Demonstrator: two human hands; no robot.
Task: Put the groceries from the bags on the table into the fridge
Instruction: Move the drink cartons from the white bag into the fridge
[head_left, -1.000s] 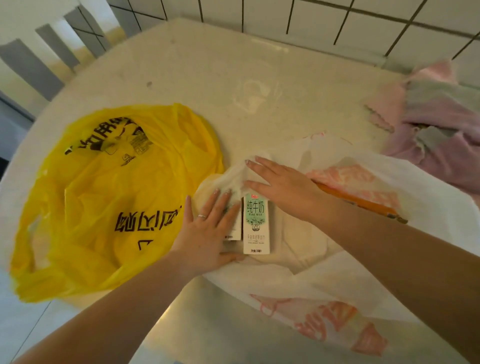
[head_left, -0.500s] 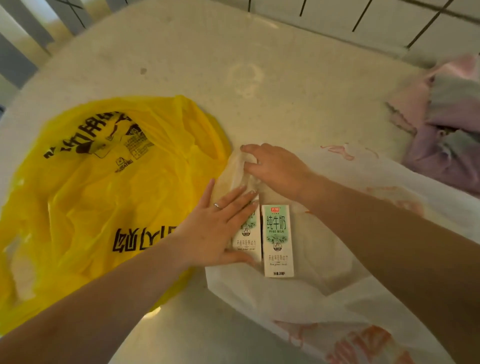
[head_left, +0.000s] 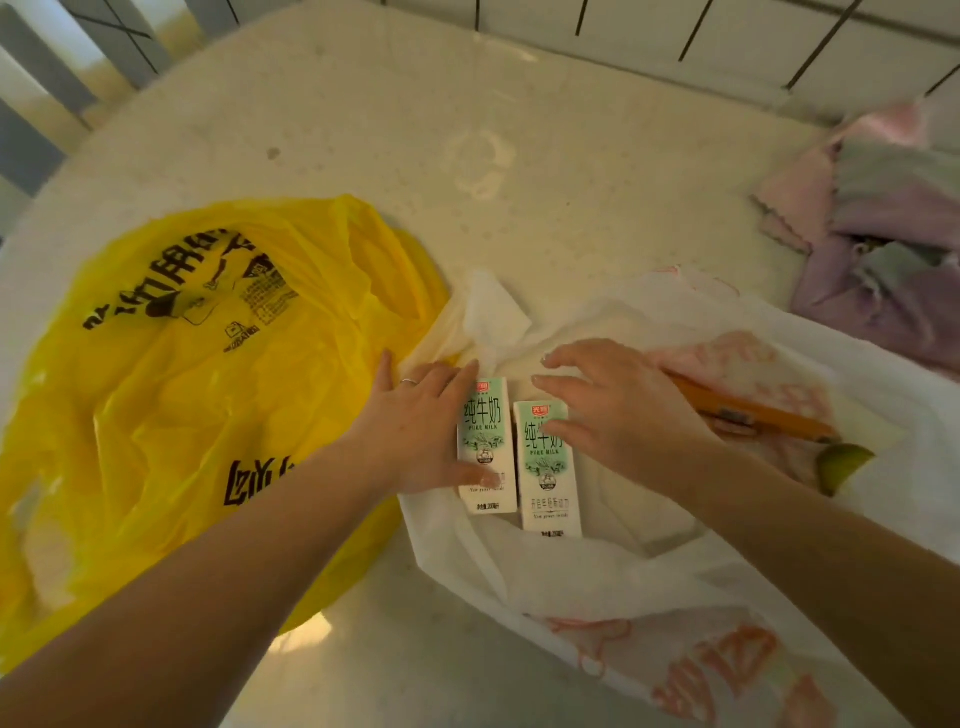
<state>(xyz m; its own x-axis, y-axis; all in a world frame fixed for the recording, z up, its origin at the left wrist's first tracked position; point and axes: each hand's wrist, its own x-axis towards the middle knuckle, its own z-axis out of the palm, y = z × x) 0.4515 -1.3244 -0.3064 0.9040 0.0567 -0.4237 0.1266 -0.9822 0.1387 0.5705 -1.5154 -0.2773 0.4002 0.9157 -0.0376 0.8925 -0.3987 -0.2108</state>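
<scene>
Both hands are shifting now: the right hand (head_left: 618, 410), which was pulling at the bag's plastic half a second ago, is coming back down over the cartons, and the white bag's mouth is lying wider, showing a green piece at its right side. Starting at the left edge of the bench (head_left: 519, 130), the yellow bag (head_left: 197, 395) is lying flat and crumpled, black print facing up. Just beside it, the left hand (head_left: 421, 431) is resting with straight fingers along the left milk carton (head_left: 485, 447), thumb pressing across its lower face, not gripping it. The right milk carton (head_left: 548, 470) is lying touching the first, both flat inside the open white bag (head_left: 597, 577) near the bench's front edge. The right hand is hovering with relaxed, spread fingers over that carton's upper part, grasping nothing. Behind the wrist, an orange stick-like item (head_left: 753, 413) is lying in the bag, with the green piece (head_left: 841, 465) beyond. At the far right edge, pink and purple cloths (head_left: 878, 249) are sitting bunched up.
</scene>
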